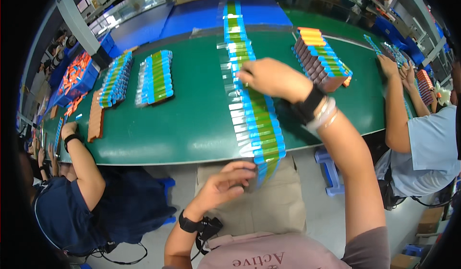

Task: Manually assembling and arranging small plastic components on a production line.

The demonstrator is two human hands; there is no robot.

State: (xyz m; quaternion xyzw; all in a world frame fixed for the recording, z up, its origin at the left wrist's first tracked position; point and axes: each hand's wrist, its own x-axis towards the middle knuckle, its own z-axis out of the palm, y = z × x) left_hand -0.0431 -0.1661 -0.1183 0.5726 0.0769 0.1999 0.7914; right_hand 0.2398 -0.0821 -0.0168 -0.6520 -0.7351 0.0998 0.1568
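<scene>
Looks slick and probably light, bending easily along its length: a long blue-and-green banded strip (pixel 263 118), laid across the green table (pixel 192 125) and drooping past the near edge. Best supported by both long sides. Right hand (pixel 269 79) arched over the far half, fingers bunched; cannot tell gripping from pressing. Left hand (pixel 223 185) loosely spread, half-curled beside the drooping end.

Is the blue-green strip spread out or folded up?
Spread out: the strip runs lengthwise across the green table, its near end past the edge beside the left hand, the right hand over it.
</scene>
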